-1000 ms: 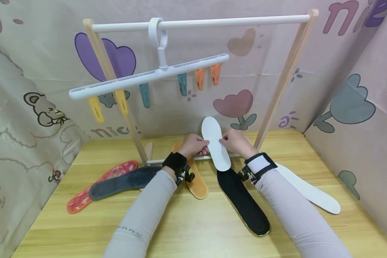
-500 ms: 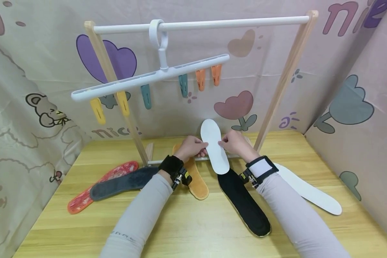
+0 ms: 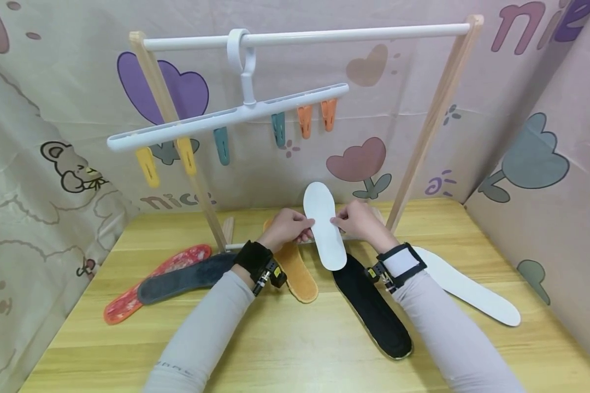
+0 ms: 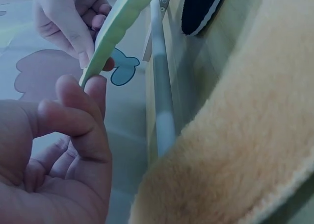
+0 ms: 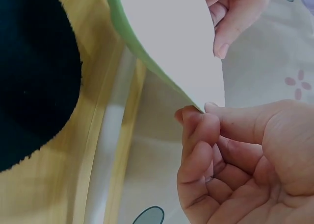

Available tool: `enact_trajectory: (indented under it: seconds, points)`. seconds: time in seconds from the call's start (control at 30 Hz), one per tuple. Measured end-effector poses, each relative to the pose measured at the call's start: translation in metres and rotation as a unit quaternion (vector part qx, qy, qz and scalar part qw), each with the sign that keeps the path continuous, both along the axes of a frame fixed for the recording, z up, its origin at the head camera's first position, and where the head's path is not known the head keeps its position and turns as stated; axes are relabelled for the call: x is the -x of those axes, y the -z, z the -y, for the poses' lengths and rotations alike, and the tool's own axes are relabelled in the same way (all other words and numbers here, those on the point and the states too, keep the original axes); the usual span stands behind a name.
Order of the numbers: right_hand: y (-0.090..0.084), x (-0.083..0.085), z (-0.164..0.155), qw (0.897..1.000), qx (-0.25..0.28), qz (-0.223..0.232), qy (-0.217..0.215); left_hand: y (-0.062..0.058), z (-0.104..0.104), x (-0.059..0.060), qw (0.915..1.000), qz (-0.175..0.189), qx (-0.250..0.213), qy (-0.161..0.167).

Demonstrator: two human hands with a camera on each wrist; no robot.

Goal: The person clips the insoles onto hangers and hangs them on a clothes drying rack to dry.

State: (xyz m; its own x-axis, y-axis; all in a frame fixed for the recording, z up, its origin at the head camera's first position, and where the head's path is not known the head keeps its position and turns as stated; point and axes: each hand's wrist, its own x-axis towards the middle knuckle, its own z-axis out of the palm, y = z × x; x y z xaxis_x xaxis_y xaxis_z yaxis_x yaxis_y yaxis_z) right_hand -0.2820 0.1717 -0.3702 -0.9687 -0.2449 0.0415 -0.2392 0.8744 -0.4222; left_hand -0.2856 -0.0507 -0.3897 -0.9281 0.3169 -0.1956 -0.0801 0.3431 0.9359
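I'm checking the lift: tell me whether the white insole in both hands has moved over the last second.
Yes, slightly. The white insole, pinched by the left hand and right hand, has drifted left and toward the person, away from the rack's right post.

orange insole (image 3: 295, 267) partly behind left wrist, black insole (image 5: 34, 82) cut off

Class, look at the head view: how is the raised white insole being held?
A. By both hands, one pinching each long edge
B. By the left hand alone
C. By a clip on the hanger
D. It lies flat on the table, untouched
A: the left hand and the right hand each pinch one long edge of the white insole, which is clear of the hanger clips.
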Motion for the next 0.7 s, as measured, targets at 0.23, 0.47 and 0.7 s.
enact_trajectory:
  seconds: [0.23, 0.47, 0.7]
  points:
    - [-0.004, -0.007, 0.005, 0.998, 0.051, 0.018, -0.004, -0.002, 0.01, -0.007, 0.9998, -0.016, -0.001, 0.007]
    - [-0.003, -0.013, 0.01, 0.995, 0.098, 0.024, -0.026, -0.005, 0.019, -0.016, 0.9997, -0.02, 0.006, 0.011]
    - [-0.004, -0.02, 0.013, 0.993, 0.109, 0.019, -0.035, -0.007, 0.026, -0.024, 0.9992, -0.034, 0.014, 0.016]
